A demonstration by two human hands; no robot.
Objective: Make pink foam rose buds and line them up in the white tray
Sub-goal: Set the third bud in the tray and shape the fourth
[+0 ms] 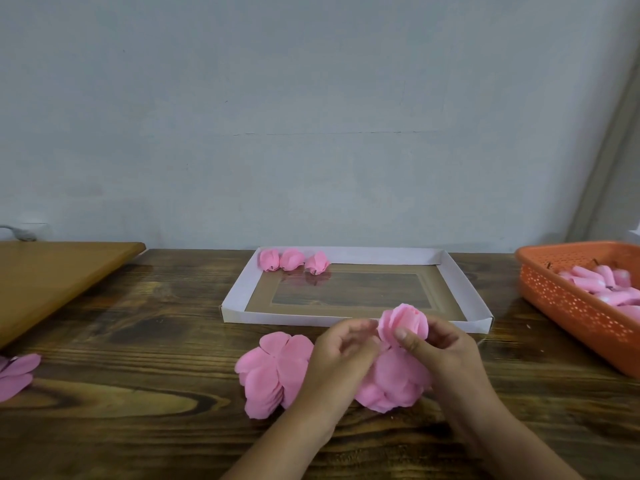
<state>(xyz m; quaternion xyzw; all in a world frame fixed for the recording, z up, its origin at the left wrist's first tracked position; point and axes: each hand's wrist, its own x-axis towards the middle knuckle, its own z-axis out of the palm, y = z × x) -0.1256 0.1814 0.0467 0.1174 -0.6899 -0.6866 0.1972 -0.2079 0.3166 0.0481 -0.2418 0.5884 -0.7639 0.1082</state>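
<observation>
Rose bud forming above the tabletop (pixel 138 393)
Right hand (pixel 440 348) fingers (pixel 403 336) pinch the foam bud (pixel 403 320); left hand (pixel 341 355) fingers curl loosely beside it, apparently holding nothing.

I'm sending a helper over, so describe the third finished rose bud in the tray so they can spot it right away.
Find the white tray at the middle of the wooden table. Three pink buds sit in a row along its far-left corner. Take the rightmost bud: it lies tilted and slightly apart, while the other two buds touch.
</observation>
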